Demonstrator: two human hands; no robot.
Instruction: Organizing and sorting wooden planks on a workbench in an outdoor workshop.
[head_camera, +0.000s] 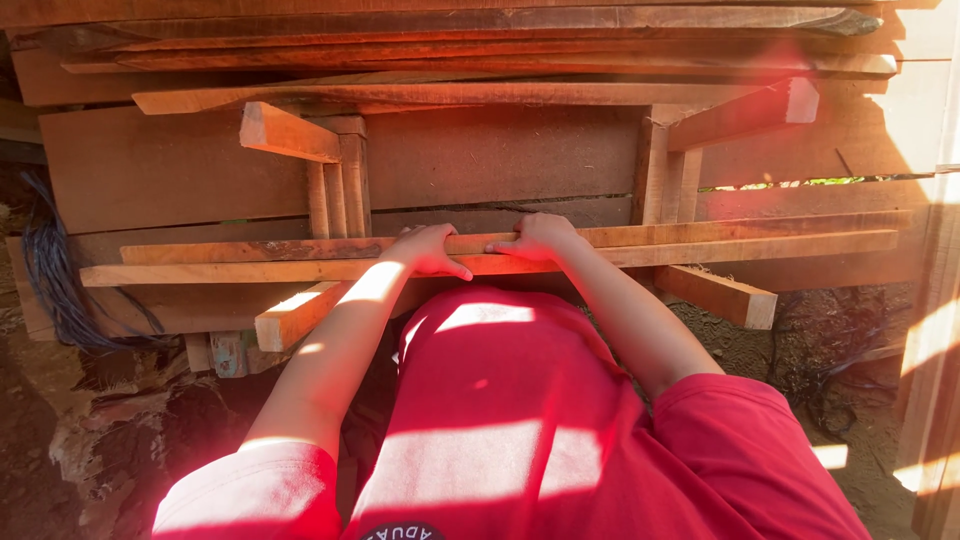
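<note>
Nearest the camera a red short-sleeved shirt (520, 420) fills the lower view, both bare arms reaching forward from it; the left hand (432, 250) lies palm-down on the long narrow reddish wooden slat (700, 248), fingers curled over its near edge and pressed together, thumb tucked under, seemingly to steady it; the right hand (538, 236) rests just beside it on the same slat, fingers bent over the top, holding it down rather than lifting; a second long thin slat (250, 251) lies touching it on the far side; both slats rest across short pale timber bearers (715, 296) jutting toward the person, which keep them level; beyond stands a stack of broad brown planks (480, 150); below, dark earthen ground (120, 440) with a bundle of dark cables (50, 280) at left; low sun streaks everything.
</note>
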